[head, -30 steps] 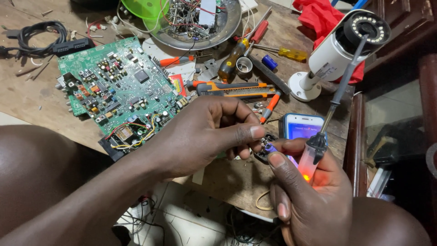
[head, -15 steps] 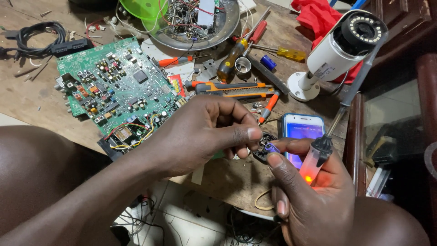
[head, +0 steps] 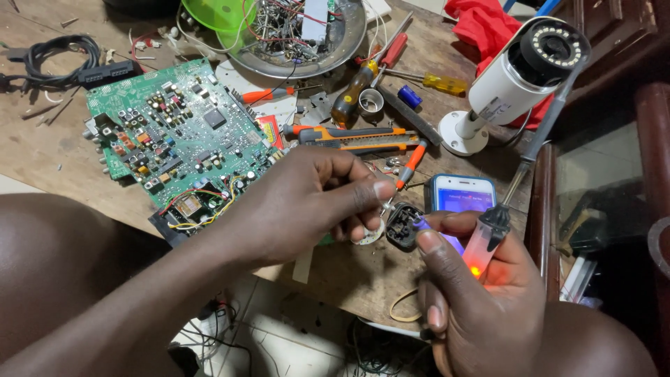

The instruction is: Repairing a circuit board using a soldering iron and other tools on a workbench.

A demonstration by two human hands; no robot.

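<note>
The left hand (head: pixel 300 202) is pinching a thin metal piece at a small black module (head: pixel 403 225) held above the tabletop (head: pixel 42 146) edge. The right hand (head: pixel 481 300) is steadying that module with thumb and forefinger, fingers also wrapping a glowing soldering iron (head: pixel 488 237) that is pointing away; the joint looks not yet soldered.

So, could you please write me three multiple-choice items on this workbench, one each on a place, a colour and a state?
1. Where does the green circuit board lie?
A. Left of the phone
B. On the red cloth
C. Under the camera

2. What colour is the security camera body?
A. Black
B. White
C. Green

3. What state is the phone screen in?
A. Lit
B. Dark
C. Cracked

Answers: 1 A, the board sits far left of the phone. 2 B, its housing is white. 3 A, the screen glows blue beside the right hand and left hand.
</note>
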